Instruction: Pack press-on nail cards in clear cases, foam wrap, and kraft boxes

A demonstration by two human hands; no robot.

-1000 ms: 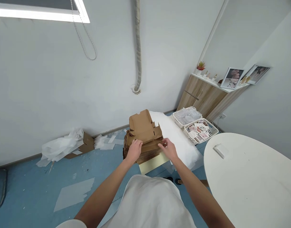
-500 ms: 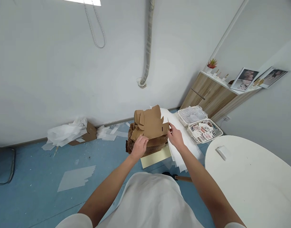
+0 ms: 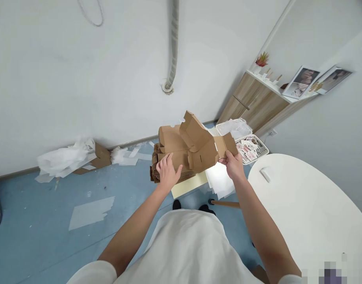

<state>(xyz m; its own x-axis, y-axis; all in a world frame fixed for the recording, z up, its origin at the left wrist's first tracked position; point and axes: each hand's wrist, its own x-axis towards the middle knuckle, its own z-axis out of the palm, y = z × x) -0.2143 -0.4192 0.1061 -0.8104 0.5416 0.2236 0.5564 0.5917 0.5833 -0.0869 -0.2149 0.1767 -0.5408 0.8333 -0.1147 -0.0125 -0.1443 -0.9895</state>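
A partly unfolded brown cardboard box [image 3: 203, 148] is raised at an angle above a stack of flattened cardboard boxes [image 3: 171, 138]. My right hand [image 3: 234, 165] pinches the flap at its right end, thumb on top. My left hand [image 3: 169, 172] rests on the near edge of the stack, thumb and fingers apart, gripping nothing. Where the raised box meets the stack at its left side, I cannot tell how far they are apart. Beneath the stack lies a pale yellow board [image 3: 190, 186], with white sheets [image 3: 220, 179] to its right.
A white round table [image 3: 299, 197] stands at the right, a small white object [image 3: 266, 173] on it. Behind are two white baskets [image 3: 259, 152], one with printed cards, and a wooden cabinet [image 3: 251, 100]. Crumpled white wrapping [image 3: 62, 159] lies along the wall at left.
My right hand has moved right, drawing the top cardboard box off the stack, and its panels have bent up. My left hand has shifted slightly left and its fingers have spread.
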